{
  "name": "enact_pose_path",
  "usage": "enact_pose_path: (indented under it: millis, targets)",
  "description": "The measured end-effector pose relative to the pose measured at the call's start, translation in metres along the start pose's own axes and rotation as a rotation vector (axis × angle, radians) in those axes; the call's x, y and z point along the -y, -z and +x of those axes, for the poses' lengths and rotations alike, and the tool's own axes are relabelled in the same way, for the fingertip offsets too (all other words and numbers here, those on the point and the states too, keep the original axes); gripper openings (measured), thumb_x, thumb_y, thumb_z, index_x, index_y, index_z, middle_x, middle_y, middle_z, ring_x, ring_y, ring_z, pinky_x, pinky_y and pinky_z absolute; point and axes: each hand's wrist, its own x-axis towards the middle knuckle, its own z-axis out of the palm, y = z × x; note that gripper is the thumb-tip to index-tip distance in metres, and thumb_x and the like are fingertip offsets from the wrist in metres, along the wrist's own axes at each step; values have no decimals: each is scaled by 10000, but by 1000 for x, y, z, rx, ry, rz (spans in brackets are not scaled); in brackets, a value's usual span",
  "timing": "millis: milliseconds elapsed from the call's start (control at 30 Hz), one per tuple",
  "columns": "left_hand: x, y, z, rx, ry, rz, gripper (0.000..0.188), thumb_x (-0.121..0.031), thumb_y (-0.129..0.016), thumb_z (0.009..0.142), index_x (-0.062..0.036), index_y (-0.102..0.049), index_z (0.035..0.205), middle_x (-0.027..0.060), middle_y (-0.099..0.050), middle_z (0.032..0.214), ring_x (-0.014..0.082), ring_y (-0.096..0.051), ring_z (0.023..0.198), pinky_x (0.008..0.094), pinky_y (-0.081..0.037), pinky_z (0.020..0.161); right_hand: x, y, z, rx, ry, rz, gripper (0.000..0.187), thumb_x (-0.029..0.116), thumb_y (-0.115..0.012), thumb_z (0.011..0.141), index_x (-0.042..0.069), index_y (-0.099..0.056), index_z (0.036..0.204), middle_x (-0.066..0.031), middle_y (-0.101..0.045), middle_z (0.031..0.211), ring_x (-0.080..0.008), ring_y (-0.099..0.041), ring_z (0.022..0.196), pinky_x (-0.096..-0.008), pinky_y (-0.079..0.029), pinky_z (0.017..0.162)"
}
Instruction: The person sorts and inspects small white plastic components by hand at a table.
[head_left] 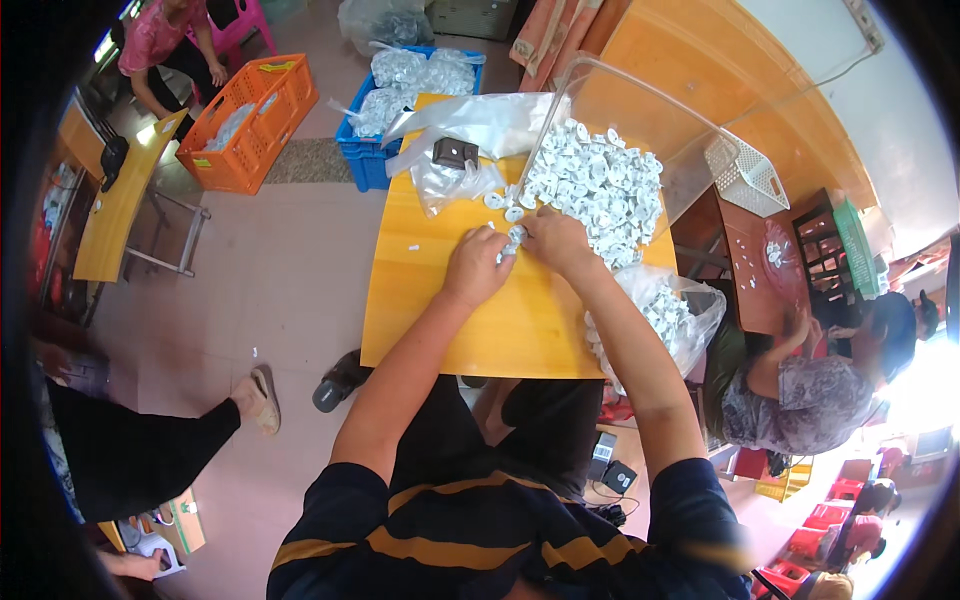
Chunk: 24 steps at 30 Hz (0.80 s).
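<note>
At the middle of the yellow table (430, 310), my left hand (478, 266) is closed round small white plastic parts (515, 238), fingers curled. My right hand (556, 240) meets it from the right, with its fingertips pinched at the same parts; the exact grip is partly hidden. Just beyond my fingers lie a loose round white part (493, 201) and another beside it. A big heap of similar white parts (595, 180) fills a clear open bin (690, 150) at the far right of the table. A clear bag (700, 310) of such parts rests by my right forearm.
A dark brown block (456, 152) sits on clear plastic bags (425, 190) at the table's far side. Behind are a blue crate (368, 165) of filled bags and an orange crate (250, 160). Other people work at the right and far left; someone's foot (258, 400) is on the floor.
</note>
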Motion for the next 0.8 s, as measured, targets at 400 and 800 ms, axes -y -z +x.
enact_pose_path:
  millis: [400,800]
  targets:
    - [1,8,-2,7,28,58,200,-115,-760,786,-46,-671,951,145,-631,950,367,-612,938,471,-516,833,-6,1,-28,-210,31,295,229,265,-658,893,92,-689,1040,-182,-667,1065,-388,-689,954,-475,-562,842]
    - [2,12,-12,-5,-23,91,207,-81,-773,782,-54,-700,974,131,-670,960,322,-645,919,421,-533,793,-14,-31,-38,-356,28,447,203,192,-706,868,90,-677,1041,-157,-683,985,-350,-696,847,-437,-572,753]
